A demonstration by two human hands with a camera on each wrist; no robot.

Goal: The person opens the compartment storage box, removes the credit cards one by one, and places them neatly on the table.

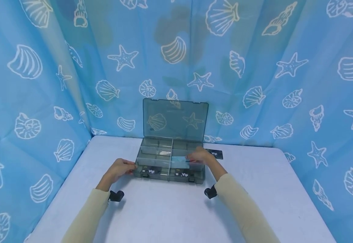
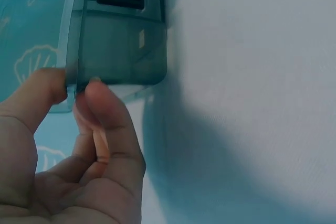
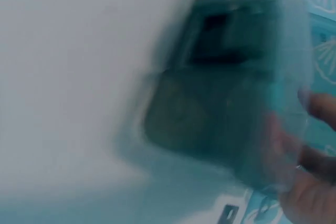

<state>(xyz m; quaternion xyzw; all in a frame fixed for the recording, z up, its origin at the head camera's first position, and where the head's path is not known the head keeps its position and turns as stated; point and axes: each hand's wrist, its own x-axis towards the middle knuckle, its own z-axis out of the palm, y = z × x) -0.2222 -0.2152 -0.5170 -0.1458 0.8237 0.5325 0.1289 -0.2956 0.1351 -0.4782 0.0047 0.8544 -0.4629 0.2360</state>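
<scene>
A smoky grey, see-through compartment box [image 1: 152, 162] stands on the white table with its lid [image 1: 176, 119] raised at the back. My left hand [image 1: 120, 168] holds the box's front left corner, thumb and fingers on either side of the rim in the left wrist view. Over the right-hand compartments, my right hand [image 1: 200, 156] pinches a light blue card [image 1: 180, 162] by its right side. Black cards marked "Vip" sit in the front row, one on the left [image 1: 152, 170] and one on the right [image 1: 184, 174]. The right wrist view is blurred.
Another black "Vip" card [image 1: 216, 154] lies on the table [image 1: 170, 212] just right of the box. A small whitish piece [image 1: 165, 153] is in a left-hand compartment. Blue curtains [image 1: 125, 84] with shell and starfish prints enclose the back and both sides.
</scene>
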